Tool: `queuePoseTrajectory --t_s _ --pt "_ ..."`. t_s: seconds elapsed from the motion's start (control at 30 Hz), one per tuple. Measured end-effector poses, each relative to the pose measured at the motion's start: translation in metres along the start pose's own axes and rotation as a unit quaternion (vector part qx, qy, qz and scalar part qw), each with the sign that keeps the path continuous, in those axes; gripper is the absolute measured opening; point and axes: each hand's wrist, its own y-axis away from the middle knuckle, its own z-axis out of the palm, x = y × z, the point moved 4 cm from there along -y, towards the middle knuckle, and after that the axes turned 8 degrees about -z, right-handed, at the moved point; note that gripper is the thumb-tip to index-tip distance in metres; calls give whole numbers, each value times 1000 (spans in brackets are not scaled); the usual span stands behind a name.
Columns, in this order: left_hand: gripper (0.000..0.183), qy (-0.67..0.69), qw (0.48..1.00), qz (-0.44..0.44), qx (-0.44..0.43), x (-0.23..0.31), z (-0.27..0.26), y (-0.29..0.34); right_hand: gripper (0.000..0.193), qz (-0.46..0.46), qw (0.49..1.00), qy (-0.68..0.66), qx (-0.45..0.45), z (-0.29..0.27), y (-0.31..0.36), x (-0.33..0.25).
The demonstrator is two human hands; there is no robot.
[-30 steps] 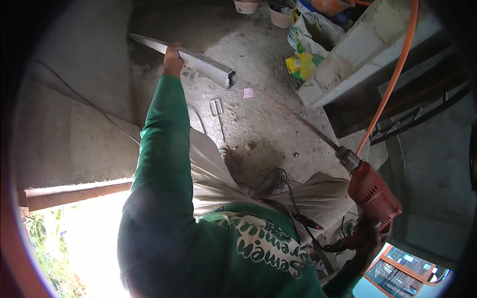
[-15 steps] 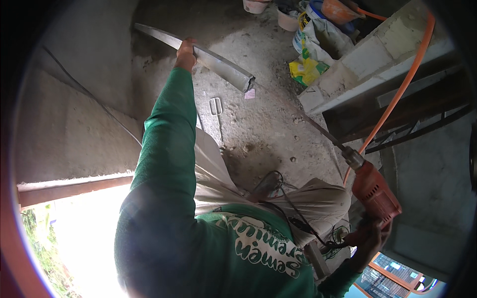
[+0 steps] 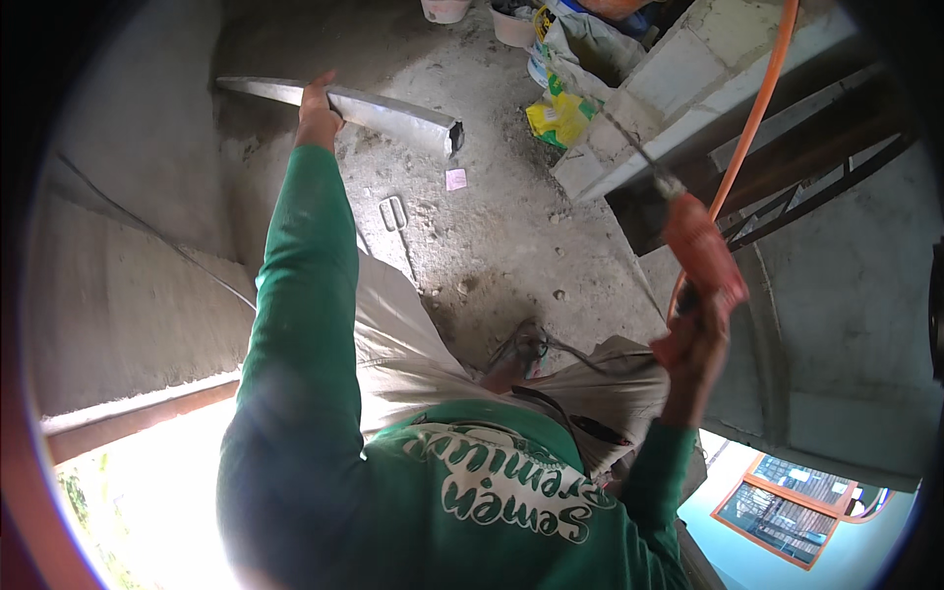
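My left hand (image 3: 319, 116), its arm stretched far forward, is wrapped round a long grey metal bar (image 3: 388, 113). The bar slants across the floor, and its nearer end is open and hollow. At the right, my right hand (image 3: 700, 339) grips the handle of a red electric drill (image 3: 704, 246), slightly blurred by motion. A long thin rod (image 3: 629, 138) sticks out of the drill's chuck (image 3: 670, 186) and points up and left, passing in front of the block ledge. The drill's dark cord (image 3: 610, 369) hangs toward my lap.
A wire-handled metal tool (image 3: 395, 214) and a pink paper scrap (image 3: 455, 179) lie on the gritty floor (image 3: 492, 246). Beyond are a yellow bag (image 3: 560, 118) and buckets (image 3: 447, 10). An orange hose (image 3: 752, 128) runs past the block ledge (image 3: 600, 152) at right.
My right hand has lifted the drill forward, and its rod has swung away from the bar's end toward the block ledge. The bar's near end has shifted slightly away. The whole view has shifted.
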Motion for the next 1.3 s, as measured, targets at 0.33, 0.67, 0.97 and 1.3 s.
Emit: queuePoseTrajectory --t_s 0.33,0.67,0.97,1.3 --pt "31 -48 999 -12 21 26 -27 60 39 230 948 -221 18 117 -62 232" --pt "22 -33 999 16 -18 36 -15 75 44 308 934 -168 66 96 -50 341" --pt "21 -55 995 54 -64 45 5 88 34 415 901 -44 118 76 -14 416" --pt "27 -115 931 309 -157 44 58 161 57 358 877 320 -27 74 -45 421"
